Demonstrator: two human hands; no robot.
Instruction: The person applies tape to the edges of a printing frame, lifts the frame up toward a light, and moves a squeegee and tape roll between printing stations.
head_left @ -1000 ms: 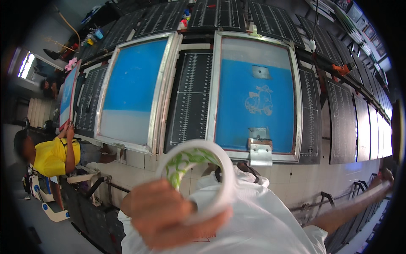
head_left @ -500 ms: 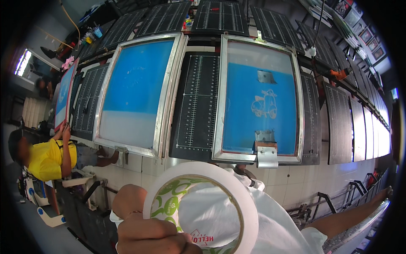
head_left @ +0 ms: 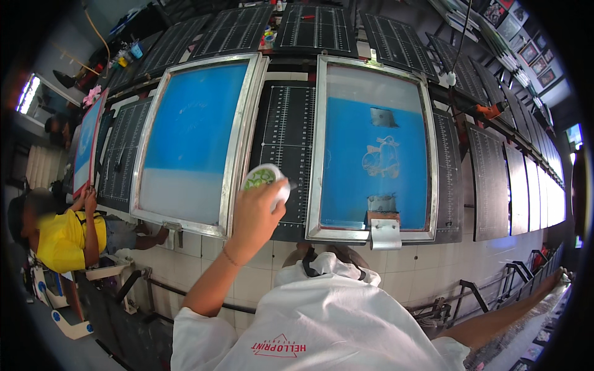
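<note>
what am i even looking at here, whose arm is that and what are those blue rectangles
The picture comes from a wide fisheye camera worn on a person's head, looking down, so straight edges bend near the rim. The white shirt at the bottom is the wearer's own. No machine does the work here, only bare hands. The left hand reaches forward holding a white roll of tape with a green patterned inside. The right hand is not clearly visible. The blue rectangles are metal-framed printing screens: a left screen and a right screen with a faint design in it. They lie on a long tiled table over black ruled boards. Another person in a yellow shirt works at the far left.
</note>
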